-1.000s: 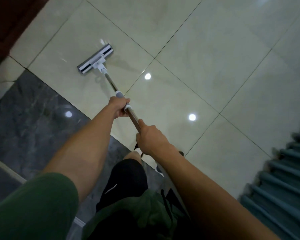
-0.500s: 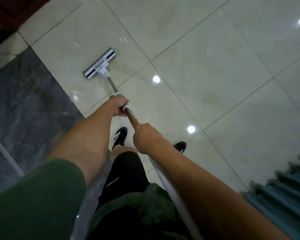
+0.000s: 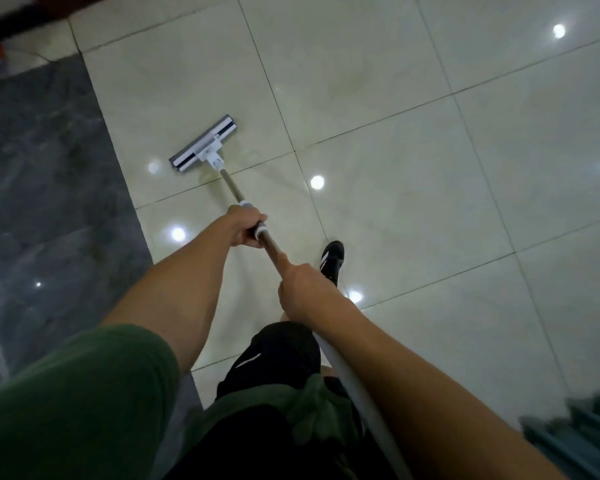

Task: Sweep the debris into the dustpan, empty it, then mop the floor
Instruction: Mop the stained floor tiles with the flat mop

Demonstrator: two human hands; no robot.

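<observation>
Head view shows us gripping the mop pole (image 3: 232,187), left hand (image 3: 245,228) farther down and right hand (image 3: 303,289) nearer, the mop head (image 3: 204,148) flat on the pale tiles (image 3: 378,81) ahead-left, where wet gloss could slip our shoe (image 3: 332,259).

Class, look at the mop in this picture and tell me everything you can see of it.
The mop has a flat, rectangular grey head with white and black strips, lying flat on the pale tiled floor close to the dark stone border. A white joint links it to a long, slanted pole that looks metal, with grey collars and a white upper end. The left hand grips the pole lower down, the right hand higher up.
</observation>
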